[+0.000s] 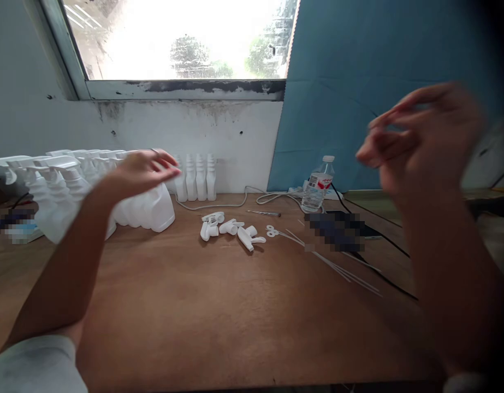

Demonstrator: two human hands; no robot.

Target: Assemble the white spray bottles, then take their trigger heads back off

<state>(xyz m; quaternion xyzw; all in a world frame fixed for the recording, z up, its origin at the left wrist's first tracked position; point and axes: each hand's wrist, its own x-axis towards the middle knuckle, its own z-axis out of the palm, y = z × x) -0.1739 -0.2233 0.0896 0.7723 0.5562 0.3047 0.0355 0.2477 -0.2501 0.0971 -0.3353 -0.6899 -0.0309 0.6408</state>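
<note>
My left hand (pixel 147 172) is raised in front of a row of white spray bottles (pixel 164 210) at the left, its fingers stretched out and nothing seen in them. High on the right, my right hand (pixel 427 136) hangs in the air before the blue cloth, blurred by motion. Its fingertips are pinched together, and whatever they may hold is too small to make out. Between the hands, several white trigger spray heads (pixel 231 226) lie on the brown table (pixel 186 305). To their right are thin white tubes (pixel 333 265), one end bearing small loops.
Slim white bottles (pixel 200 177) stand against the wall under the window. A clear water bottle (pixel 316 188) stands by a grey cable, with a screwdriver (pixel 264 213) lying nearby. Black cables (pixel 393 286) and a dark pixelated item (pixel 337 229) lie at the right.
</note>
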